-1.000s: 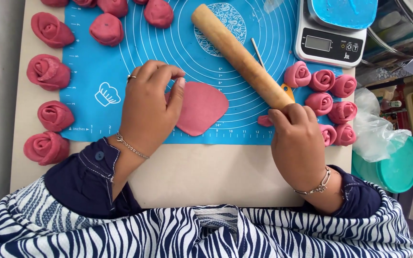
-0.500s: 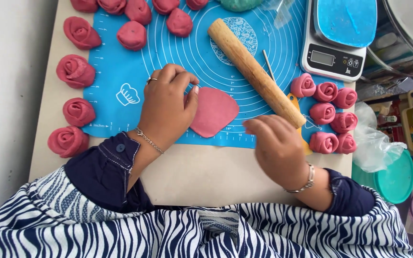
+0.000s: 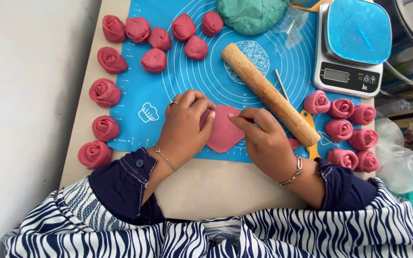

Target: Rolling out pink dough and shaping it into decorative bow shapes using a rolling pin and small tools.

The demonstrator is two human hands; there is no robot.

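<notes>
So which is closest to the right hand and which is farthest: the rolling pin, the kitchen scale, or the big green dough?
From the right hand, in the head view:
1. Rolling pin: lies diagonally just beside and above the hand.
2. Kitchen scale: up at the mat's upper right corner.
3. Green dough: at the top edge, about as far as the scale, too close to call.

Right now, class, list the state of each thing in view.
Left hand: fingers curled on the disc.
Right hand: pinching the disc edge.
Dough disc: flat on the mat.
Rolling pin: lying idle.
Scale: nothing on it.
Green dough: unshaped lump.
</notes>
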